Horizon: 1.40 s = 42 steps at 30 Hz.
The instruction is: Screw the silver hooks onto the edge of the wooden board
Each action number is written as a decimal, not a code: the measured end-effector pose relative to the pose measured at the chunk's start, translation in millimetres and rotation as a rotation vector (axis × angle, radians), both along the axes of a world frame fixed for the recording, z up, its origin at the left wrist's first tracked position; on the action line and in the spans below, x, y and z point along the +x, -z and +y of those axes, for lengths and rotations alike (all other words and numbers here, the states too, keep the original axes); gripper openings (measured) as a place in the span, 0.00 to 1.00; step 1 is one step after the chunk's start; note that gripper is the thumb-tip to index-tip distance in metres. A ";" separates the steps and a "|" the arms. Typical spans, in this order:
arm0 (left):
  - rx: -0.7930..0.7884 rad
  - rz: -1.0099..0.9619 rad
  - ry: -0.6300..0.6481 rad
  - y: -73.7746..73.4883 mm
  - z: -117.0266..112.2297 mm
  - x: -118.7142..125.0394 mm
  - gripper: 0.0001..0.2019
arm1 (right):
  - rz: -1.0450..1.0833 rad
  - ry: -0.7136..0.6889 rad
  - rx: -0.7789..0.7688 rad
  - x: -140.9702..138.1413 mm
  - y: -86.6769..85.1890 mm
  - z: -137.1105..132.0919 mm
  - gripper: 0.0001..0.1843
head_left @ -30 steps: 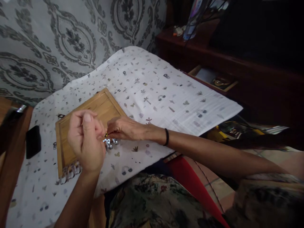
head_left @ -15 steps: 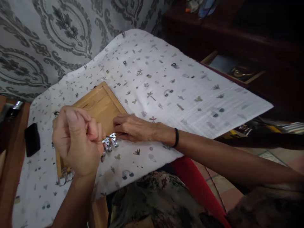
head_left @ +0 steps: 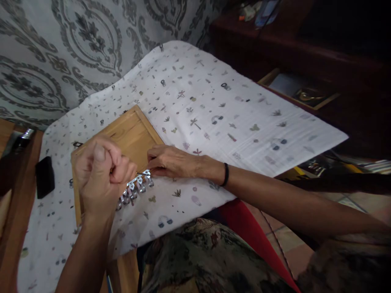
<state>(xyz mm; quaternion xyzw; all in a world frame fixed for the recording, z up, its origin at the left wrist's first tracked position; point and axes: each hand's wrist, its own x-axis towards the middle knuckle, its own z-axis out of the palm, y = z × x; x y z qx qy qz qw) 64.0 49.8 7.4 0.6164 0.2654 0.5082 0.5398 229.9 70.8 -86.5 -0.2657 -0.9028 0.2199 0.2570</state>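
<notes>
A wooden board (head_left: 128, 134) with a raised rim lies on a white patterned cloth (head_left: 214, 110). A row of several metal hooks (head_left: 136, 189) runs along its near edge. My left hand (head_left: 102, 173) is curled into a fist above the board's near edge, hiding whatever it grips. My right hand (head_left: 171, 162) rests on the cloth at the board's right corner, its fingertips pinched together at the end hook. A black band sits on my right wrist.
A black rectangular object (head_left: 45, 177) lies at the cloth's left edge on a wooden surface. A patterned curtain (head_left: 76, 49) hangs behind. Dark wooden furniture with an open drawer (head_left: 299, 91) stands at the right.
My left hand has closed more tightly and shifted slightly right over the board's edge. More hooks show beside it. My right hand stays at the corner hook.
</notes>
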 end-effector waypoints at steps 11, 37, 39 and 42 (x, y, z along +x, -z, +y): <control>0.030 -0.077 -0.380 4.5 -14.3 22.9 0.21 | 0.001 0.024 0.028 -1.2 3.6 -0.5 0.10; -0.008 0.053 0.113 2.0 5.7 -3.5 0.26 | 0.075 -0.023 -0.019 1.5 3.2 1.3 0.12; 0.014 0.056 0.125 1.7 5.0 -2.1 0.25 | 0.078 -0.018 -0.032 1.4 2.8 1.1 0.11; 0.001 0.045 0.109 5.6 3.2 0.0 0.25 | 0.070 -0.018 -0.025 0.9 2.1 0.7 0.11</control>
